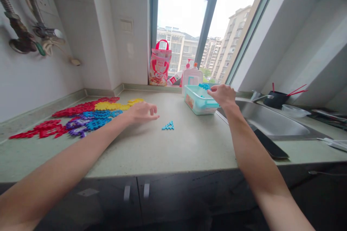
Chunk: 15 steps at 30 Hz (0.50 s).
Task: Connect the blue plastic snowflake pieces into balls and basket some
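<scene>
Over the teal plastic box my right hand pinches a blue interlocking building piece. Some blue shows inside the box through the opening. My left hand hovers above the countertop with its fingers apart, holding nothing. To the right of it a blue triangular piece lies alone on the counter. Left of that hand, building pieces are sorted by colour: red pieces, yellow pieces, blue pieces and purple pieces. My left forearm passes in front of part of them.
A metal sink is right of the box, with a black slab at its front edge and a black pot behind. On the window side stand a pink bag and bottles. Dark cabinets lie below the counter.
</scene>
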Tool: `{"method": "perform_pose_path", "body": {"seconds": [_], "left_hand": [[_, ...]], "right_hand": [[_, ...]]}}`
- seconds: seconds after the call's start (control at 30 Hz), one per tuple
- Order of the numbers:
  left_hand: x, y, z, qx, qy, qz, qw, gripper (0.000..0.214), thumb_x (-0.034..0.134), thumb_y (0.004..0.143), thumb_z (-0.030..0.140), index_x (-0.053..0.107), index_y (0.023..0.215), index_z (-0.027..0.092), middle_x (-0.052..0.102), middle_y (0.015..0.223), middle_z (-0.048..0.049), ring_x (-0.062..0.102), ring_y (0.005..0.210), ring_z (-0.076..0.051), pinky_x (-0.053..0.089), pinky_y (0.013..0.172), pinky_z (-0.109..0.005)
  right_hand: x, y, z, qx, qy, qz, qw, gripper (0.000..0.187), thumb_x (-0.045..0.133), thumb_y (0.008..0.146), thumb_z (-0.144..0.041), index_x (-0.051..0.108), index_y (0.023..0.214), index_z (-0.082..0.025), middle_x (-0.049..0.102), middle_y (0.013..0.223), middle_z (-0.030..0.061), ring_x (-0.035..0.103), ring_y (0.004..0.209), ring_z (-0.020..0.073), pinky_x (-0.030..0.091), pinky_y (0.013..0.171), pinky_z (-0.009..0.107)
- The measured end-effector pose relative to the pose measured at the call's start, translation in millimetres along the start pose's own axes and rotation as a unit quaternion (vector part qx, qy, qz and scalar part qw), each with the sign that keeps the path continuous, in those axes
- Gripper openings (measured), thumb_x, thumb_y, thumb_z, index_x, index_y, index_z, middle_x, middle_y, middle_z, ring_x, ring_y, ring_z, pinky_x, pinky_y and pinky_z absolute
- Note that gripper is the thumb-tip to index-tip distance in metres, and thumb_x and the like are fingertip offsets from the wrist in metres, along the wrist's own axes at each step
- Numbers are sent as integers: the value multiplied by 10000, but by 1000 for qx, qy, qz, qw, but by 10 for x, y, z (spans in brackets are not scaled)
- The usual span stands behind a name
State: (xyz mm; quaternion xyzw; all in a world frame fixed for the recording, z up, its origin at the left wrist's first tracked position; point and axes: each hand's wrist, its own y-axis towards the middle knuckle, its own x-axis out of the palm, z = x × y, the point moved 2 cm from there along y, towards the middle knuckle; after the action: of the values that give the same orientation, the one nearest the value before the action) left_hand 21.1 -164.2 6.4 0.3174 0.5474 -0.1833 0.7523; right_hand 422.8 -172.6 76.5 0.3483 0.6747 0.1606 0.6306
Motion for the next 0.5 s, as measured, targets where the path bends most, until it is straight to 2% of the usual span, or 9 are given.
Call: {"method": "perform_pose_path", "body": {"seconds": [0.07, 0.2, 0.33, 0.4, 0.43, 0.5], "left_hand": [[-10, -17, 93, 34, -42, -42, 998, 384, 683, 849, 611, 747, 958, 248, 783, 910, 15, 636, 682, -125, 376, 654, -246], [42, -47, 253, 67, -103, -118, 985, 484, 848, 682, 626, 784, 984, 253, 762, 843, 15, 613, 662, -127, 378, 616, -240], [143, -40, 324, 81, -136, -139, 977, 298, 816, 758, 505, 805, 892, 239, 739, 781, 7, 609, 664, -128, 399, 610, -236], [169, -32, 339, 86, -141, -131, 978, 195, 764, 800, 405, 808, 852, 223, 723, 737, 7, 602, 653, -123, 403, 609, -233], [174, -30, 346, 86, -140, -126, 978, 163, 743, 805, 362, 804, 828, 213, 715, 720, 7, 598, 646, -120, 403, 607, -232], [174, -31, 361, 82, -139, -120, 980, 133, 728, 793, 316, 792, 795, 199, 704, 698, 9, 591, 636, -116, 402, 602, -230]], "right_hand": [[-7, 3, 55, 8, -13, -10, 1000, 346, 692, 831, -522, 845, 1035, -287, 801, 1023, 119, 705, 954, 327, 512, 846, 444], [-110, -14, 91, 25, -19, -22, 999, 464, 719, 805, -619, 835, 1062, -251, 786, 1036, 148, 697, 973, 348, 508, 878, 478], [-275, -66, -32, 26, 20, 54, 998, 483, 597, 928, -579, 813, 1084, -177, 771, 1007, 194, 693, 968, 362, 486, 878, 474], [-301, -140, -215, -24, 56, 84, 995, 423, 525, 986, -488, 807, 1072, -185, 777, 995, 163, 698, 945, 327, 475, 878, 434], [-286, -196, -337, -65, 80, 79, 992, 396, 510, 997, -451, 806, 1059, -195, 781, 983, 138, 702, 920, 300, 472, 872, 406], [-198, -350, -615, -170, 139, 13, 976, 343, 531, 997, -412, 809, 1042, -217, 788, 944, 87, 704, 845, 238, 471, 842, 348]]}}
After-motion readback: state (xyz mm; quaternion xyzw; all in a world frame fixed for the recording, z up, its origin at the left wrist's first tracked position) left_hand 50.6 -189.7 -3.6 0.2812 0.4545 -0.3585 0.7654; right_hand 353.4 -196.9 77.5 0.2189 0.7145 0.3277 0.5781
